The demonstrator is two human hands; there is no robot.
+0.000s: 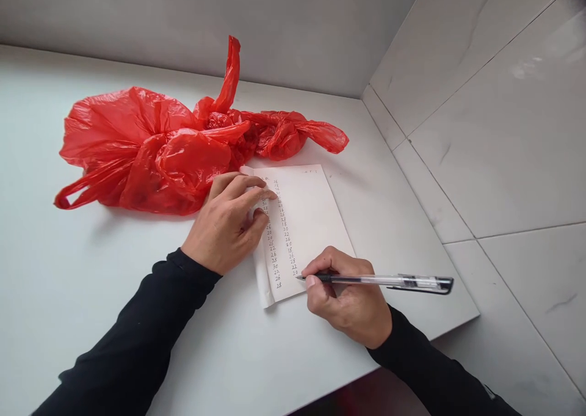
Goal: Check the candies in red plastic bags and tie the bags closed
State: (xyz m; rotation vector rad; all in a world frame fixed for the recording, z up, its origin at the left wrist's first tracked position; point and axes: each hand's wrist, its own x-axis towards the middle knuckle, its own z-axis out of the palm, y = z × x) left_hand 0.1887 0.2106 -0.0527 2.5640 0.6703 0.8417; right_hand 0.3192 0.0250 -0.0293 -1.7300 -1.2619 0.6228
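A white notepad (315, 214) lies on the table, with two columns of handwritten numbers down its left part. My left hand (229, 217) rests on the pad's upper left side, fingers stretched out over the page and covering some of the numbers. My right hand (345, 294) grips a clear pen (366, 279) with a black grip and cap. The pen's tip is at the lower end of the second column, just beside the last "20". The pen's back end points to the right.
Red plastic bags (151, 153), knotted and crumpled, sit behind and left of the notepad on the white table (220, 355). A grey wall (206, 25) runs along the back. To the right, pale tiles (503, 147) border the table's edge.
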